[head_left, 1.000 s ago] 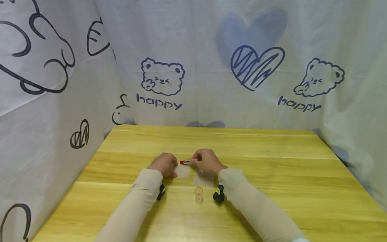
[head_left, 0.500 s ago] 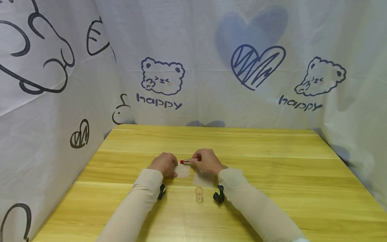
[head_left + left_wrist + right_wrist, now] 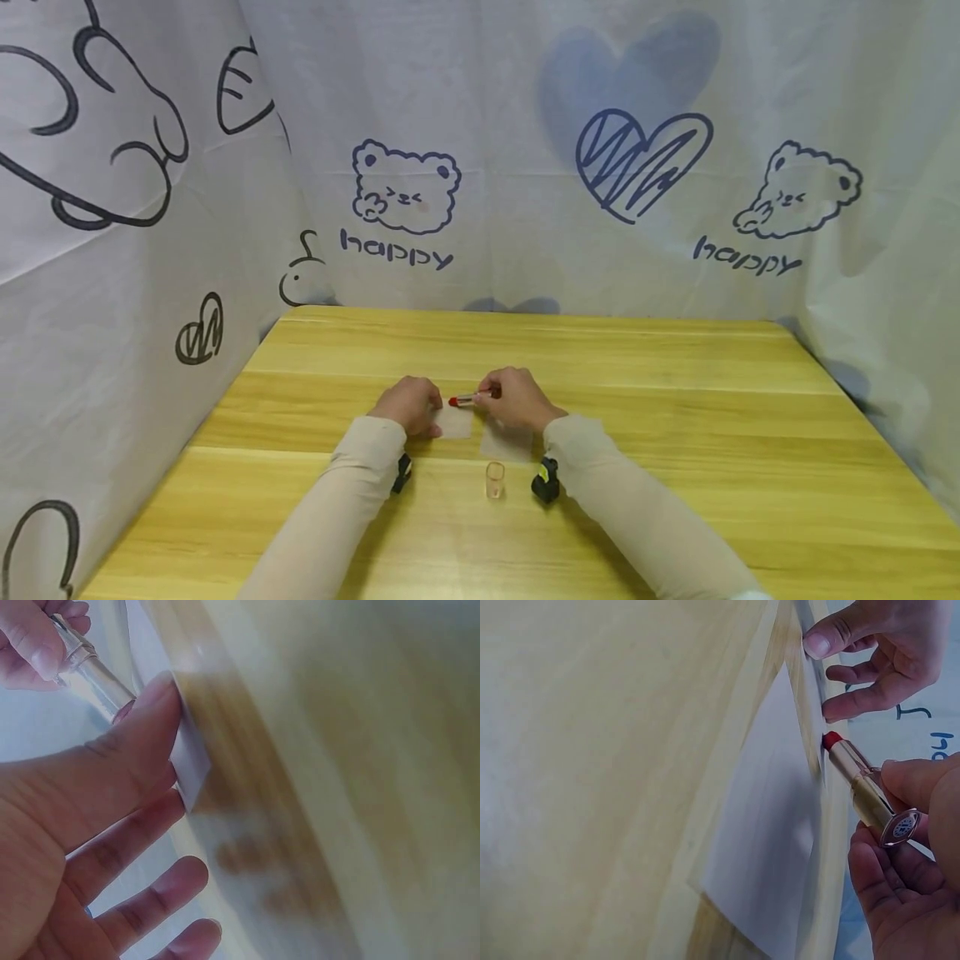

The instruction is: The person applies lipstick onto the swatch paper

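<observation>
My right hand (image 3: 516, 398) holds a lipstick (image 3: 861, 784) by its metal base, the thumb on one side and curled fingers on the other. Its red tip points left and meets the far part of a small white paper (image 3: 455, 423) in the right wrist view. My left hand (image 3: 408, 406) rests at that paper's left edge, thumb and fingertips spread apart and pressing on it. In the left wrist view the remaining fingers of this hand (image 3: 112, 825) extend loosely. A second paper (image 3: 761, 825) lies under and in front of my right hand.
A small clear cap (image 3: 495, 482) stands on the wooden table (image 3: 660, 500) between my forearms, nearer to me than the papers. White curtains (image 3: 517, 217) with drawings stand behind the table and along its sides.
</observation>
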`<move>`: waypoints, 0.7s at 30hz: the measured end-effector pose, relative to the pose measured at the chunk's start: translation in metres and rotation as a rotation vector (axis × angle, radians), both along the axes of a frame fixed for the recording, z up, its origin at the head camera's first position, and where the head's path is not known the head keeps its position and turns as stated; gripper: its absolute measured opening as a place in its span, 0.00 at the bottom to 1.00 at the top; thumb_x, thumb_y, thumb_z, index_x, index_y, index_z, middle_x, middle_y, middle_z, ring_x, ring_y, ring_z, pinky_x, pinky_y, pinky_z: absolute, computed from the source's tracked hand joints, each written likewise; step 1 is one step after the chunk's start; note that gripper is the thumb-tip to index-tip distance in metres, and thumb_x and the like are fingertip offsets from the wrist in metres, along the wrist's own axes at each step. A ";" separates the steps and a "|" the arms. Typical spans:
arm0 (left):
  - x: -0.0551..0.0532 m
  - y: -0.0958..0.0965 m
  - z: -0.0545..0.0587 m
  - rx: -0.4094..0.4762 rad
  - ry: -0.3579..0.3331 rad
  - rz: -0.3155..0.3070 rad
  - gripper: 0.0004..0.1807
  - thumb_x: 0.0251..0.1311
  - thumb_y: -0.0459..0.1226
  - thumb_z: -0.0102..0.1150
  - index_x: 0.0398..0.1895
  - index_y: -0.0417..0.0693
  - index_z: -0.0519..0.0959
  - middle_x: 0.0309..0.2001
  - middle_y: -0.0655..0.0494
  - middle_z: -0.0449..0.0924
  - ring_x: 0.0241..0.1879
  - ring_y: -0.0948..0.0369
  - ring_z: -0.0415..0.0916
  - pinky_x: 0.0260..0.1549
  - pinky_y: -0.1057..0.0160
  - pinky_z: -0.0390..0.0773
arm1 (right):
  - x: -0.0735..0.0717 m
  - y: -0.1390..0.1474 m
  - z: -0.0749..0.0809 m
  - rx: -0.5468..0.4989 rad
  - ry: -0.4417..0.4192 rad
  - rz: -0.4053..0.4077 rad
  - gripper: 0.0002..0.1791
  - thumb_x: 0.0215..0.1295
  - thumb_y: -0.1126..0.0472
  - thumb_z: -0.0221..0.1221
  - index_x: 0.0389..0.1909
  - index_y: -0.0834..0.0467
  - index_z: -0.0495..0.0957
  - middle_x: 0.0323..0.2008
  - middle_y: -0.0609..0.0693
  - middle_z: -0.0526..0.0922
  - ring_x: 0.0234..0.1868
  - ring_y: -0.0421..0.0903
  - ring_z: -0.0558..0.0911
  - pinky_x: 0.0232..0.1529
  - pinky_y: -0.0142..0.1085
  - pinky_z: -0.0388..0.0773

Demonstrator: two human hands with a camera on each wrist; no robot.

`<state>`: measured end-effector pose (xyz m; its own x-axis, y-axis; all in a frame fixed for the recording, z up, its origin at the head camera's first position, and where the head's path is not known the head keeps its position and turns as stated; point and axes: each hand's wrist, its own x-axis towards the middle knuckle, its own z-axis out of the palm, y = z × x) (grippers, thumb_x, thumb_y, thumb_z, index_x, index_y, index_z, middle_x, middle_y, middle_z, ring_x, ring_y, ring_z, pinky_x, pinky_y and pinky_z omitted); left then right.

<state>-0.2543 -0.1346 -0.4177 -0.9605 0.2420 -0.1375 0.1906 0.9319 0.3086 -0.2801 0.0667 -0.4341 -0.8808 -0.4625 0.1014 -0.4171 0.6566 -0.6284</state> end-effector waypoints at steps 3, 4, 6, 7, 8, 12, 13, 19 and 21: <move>-0.001 0.000 -0.001 0.002 -0.003 0.001 0.18 0.46 0.40 0.78 0.41 0.46 0.85 0.47 0.51 0.82 0.52 0.50 0.75 0.52 0.51 0.74 | 0.000 0.000 0.001 0.004 0.002 0.008 0.06 0.66 0.58 0.63 0.34 0.56 0.83 0.28 0.44 0.80 0.30 0.40 0.76 0.34 0.35 0.75; -0.001 0.000 0.000 0.005 -0.009 0.005 0.18 0.46 0.40 0.77 0.41 0.46 0.85 0.47 0.51 0.82 0.52 0.50 0.75 0.53 0.51 0.74 | 0.001 0.000 0.001 0.006 0.003 0.011 0.06 0.66 0.58 0.63 0.34 0.56 0.83 0.28 0.44 0.81 0.30 0.40 0.76 0.34 0.34 0.75; -0.001 0.000 0.000 0.005 -0.014 0.004 0.19 0.46 0.40 0.77 0.42 0.46 0.85 0.47 0.51 0.82 0.52 0.50 0.75 0.53 0.51 0.74 | 0.001 0.000 0.001 0.009 0.007 0.016 0.06 0.66 0.57 0.63 0.34 0.57 0.83 0.28 0.44 0.81 0.29 0.40 0.76 0.33 0.34 0.75; -0.001 0.001 0.001 0.004 -0.016 0.003 0.19 0.46 0.40 0.77 0.43 0.46 0.85 0.47 0.51 0.82 0.52 0.50 0.75 0.53 0.51 0.74 | 0.001 0.000 0.001 0.010 0.007 0.018 0.07 0.66 0.57 0.63 0.34 0.57 0.83 0.28 0.44 0.81 0.29 0.40 0.75 0.33 0.34 0.74; -0.001 0.001 0.001 0.003 -0.016 0.000 0.19 0.46 0.40 0.77 0.43 0.46 0.85 0.47 0.51 0.82 0.52 0.49 0.75 0.53 0.51 0.74 | 0.001 0.000 0.001 0.011 0.008 0.020 0.07 0.66 0.57 0.63 0.34 0.57 0.83 0.28 0.44 0.81 0.29 0.40 0.75 0.33 0.34 0.74; -0.001 0.001 0.001 -0.002 -0.014 -0.004 0.19 0.46 0.40 0.78 0.43 0.45 0.85 0.47 0.51 0.82 0.52 0.49 0.75 0.53 0.50 0.74 | 0.001 0.001 0.001 0.009 0.007 0.034 0.06 0.65 0.58 0.63 0.34 0.57 0.84 0.27 0.43 0.80 0.28 0.39 0.75 0.31 0.33 0.73; -0.001 0.000 0.001 -0.005 -0.014 -0.005 0.19 0.46 0.40 0.78 0.43 0.45 0.85 0.47 0.51 0.82 0.52 0.49 0.75 0.53 0.50 0.74 | 0.002 0.001 0.001 0.007 0.006 0.038 0.06 0.65 0.58 0.63 0.34 0.57 0.84 0.27 0.43 0.80 0.27 0.39 0.75 0.31 0.33 0.73; 0.000 0.000 0.002 -0.003 -0.019 -0.005 0.20 0.46 0.40 0.77 0.44 0.45 0.85 0.48 0.50 0.82 0.53 0.49 0.75 0.53 0.50 0.74 | 0.003 0.002 0.003 0.005 0.003 0.056 0.05 0.64 0.59 0.64 0.32 0.56 0.84 0.25 0.42 0.80 0.26 0.39 0.75 0.30 0.32 0.73; 0.001 0.000 0.002 -0.004 -0.019 -0.009 0.21 0.46 0.40 0.78 0.45 0.45 0.85 0.49 0.50 0.81 0.53 0.49 0.75 0.53 0.50 0.74 | 0.004 0.002 0.003 0.005 -0.002 0.058 0.05 0.64 0.59 0.64 0.32 0.56 0.84 0.25 0.42 0.80 0.26 0.38 0.75 0.30 0.32 0.73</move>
<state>-0.2538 -0.1345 -0.4158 -0.9556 0.2498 -0.1566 0.1928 0.9313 0.3090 -0.2760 0.0687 -0.4309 -0.8528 -0.5132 0.0973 -0.4534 0.6348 -0.6256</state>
